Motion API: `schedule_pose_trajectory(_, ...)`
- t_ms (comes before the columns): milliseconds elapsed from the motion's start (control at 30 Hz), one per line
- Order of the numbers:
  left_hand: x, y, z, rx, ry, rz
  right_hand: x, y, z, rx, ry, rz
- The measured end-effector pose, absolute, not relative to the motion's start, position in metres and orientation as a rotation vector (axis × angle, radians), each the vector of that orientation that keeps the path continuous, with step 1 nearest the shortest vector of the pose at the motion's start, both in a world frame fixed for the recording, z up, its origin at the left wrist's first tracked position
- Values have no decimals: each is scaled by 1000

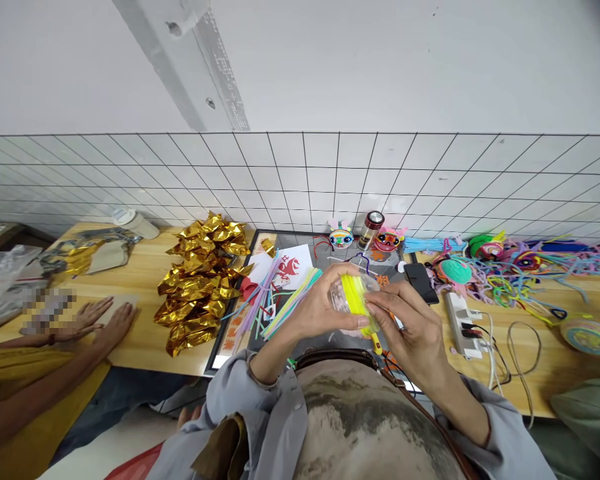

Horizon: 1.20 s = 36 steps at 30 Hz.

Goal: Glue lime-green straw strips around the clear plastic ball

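Close to my body, my left hand [316, 308] is wrapped around a clear, rounded plastic piece [337, 296] banded with bright yellow fuzzy strips [354, 293] that look like pipe cleaners. From the other side, the fingertips of my right hand [414, 325] pinch at the yellow strips along its edge. Beneath my hands a yellow-handled tool [377, 343] shows in part, and its kind is hidden. Loose pastel pipe cleaners [293, 303] lie left of my hands, beside a white sheet with a red design [300, 260].
Gold foil decorations [200, 287] are heaped on the left. Behind my hands stand a flask [372, 228] and two decorated faces [341, 237]. A phone [421, 283], power strip [463, 323] and tangled pipe cleaners [510, 267] lie right. A co-worker's hands [105, 321] rest far left.
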State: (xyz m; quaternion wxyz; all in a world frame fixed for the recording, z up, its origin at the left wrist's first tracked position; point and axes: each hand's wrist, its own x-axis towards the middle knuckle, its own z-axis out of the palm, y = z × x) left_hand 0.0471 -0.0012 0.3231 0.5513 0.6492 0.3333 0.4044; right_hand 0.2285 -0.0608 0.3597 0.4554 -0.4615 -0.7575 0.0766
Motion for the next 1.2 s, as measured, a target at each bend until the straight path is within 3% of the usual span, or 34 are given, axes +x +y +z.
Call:
schedule_pose_trajectory(700, 45, 1, 327, 1314, 711, 961, 237, -64, 359, -1096, -2037, 200)
schedule_pose_trajectory(1200, 42, 0, 333, 1221, 649, 809, 243, -65, 343, -1038, -2084, 589)
